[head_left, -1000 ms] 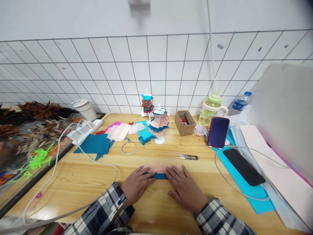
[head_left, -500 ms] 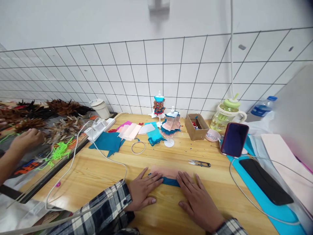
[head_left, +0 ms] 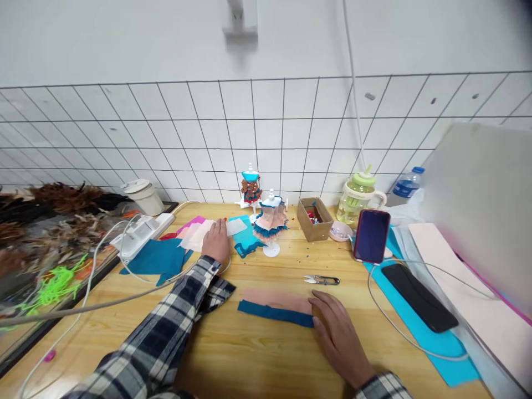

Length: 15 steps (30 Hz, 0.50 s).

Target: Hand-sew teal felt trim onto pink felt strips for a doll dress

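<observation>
On the wooden table in front of me lies a sheer pale-pink fabric strip (head_left: 276,299) with a dark teal fabric strip (head_left: 274,313) along its near edge. My right hand (head_left: 338,335) rests at their right end, fingers stretched out and touching them. Farther off, my left hand (head_left: 216,242) reaches onto the pale pink fabric pieces (head_left: 195,237), beside a whitish piece (head_left: 236,226). Its fingertips point away from me, and their grip is hidden. Thread snips (head_left: 322,280) lie beyond the strips. A small dress form (head_left: 271,219) wears a ruffled pink and teal dress.
Teal fabric (head_left: 155,257) and a power strip (head_left: 143,233) are at left, with a white cable crossing by my left arm. A second dress form (head_left: 251,188), a cardboard box (head_left: 315,220), a propped phone (head_left: 372,235) and a black case (head_left: 419,296) stand or lie around.
My left hand has left the strips and moved forward and left to the pale fabric pieces. My right hand stays at the strips' right end. The view has shifted rightward.
</observation>
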{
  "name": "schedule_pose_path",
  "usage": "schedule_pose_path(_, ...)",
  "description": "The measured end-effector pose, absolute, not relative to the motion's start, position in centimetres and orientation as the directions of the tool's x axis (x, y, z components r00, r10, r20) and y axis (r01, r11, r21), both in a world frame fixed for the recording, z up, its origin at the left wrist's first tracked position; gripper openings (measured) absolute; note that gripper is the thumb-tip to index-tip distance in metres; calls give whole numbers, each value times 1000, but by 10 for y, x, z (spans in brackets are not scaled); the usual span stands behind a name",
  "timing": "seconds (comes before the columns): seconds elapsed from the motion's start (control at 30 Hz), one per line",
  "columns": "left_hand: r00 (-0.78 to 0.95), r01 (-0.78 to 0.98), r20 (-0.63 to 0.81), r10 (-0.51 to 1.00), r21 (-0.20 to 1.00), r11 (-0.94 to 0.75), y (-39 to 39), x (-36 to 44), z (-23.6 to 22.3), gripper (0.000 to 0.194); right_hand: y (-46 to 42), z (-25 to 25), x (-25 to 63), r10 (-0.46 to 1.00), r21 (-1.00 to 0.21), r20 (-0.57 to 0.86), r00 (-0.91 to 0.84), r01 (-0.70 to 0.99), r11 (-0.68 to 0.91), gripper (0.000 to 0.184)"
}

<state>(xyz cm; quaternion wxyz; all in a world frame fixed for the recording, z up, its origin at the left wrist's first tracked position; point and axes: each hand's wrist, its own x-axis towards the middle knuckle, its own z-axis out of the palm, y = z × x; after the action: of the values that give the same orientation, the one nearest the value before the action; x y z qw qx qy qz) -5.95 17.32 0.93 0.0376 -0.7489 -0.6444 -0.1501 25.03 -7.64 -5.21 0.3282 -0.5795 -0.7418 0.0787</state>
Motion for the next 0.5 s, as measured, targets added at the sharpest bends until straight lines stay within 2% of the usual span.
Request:
schedule_pose_path(0.13, 66, 962, 249, 966, 240, -128, 200, -59, 0, 50, -75, -49, 250, 919, -543, 381, -101, 780, 310, 27)
schedule_pose_path(0.23, 13, 928, 205, 979, 362, -88, 209, -67, 2, 24, -74, -47, 250, 927, -567, 362, -96, 767, 301, 24)
schedule_pose_path(0.3, -59, 881, 197, 979, 471, -42, 210, -74, 6, 16, -74, -46, 250, 932, -580, 352, -85, 762, 289, 22)
schedule_pose_path(0.4, -202, 736, 202, 958, 677, 12, 203, -82, 17, 27, -73, -44, 250, 934, -592, 348, -75, 755, 281, 21)
schedule_pose_path(0.5, -284, 480, 166, 944, 877, -10, 185, -84, 29, 36, -72, -44, 251, 936, -607, 344, -73, 744, 281, 21)
